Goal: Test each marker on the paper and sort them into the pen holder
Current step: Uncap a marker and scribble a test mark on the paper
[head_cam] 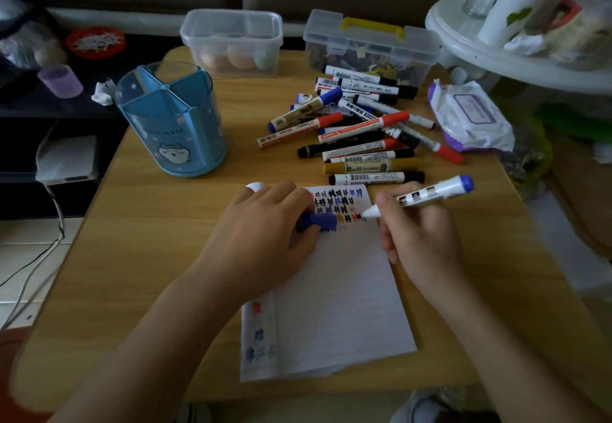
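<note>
Right hand (420, 234) grips marker (430, 192), tip at paper (334, 290) edge.
Left hand (265, 234) holds cap (321, 220); a slip could ink bench (149, 257).

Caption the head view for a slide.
Right hand puts a white marker to the paper, left hand grips a blue cap; marker pile and pen holder sit behind.

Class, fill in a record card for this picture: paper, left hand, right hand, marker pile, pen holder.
paper: coloured test marks across the top
left hand: pinches a blue cap, resting on the paper
right hand: holds an uncapped marker, tip at the paper
marker pile: behind the paper, on the table
pen holder: blue, upright, no markers visible inside
</note>
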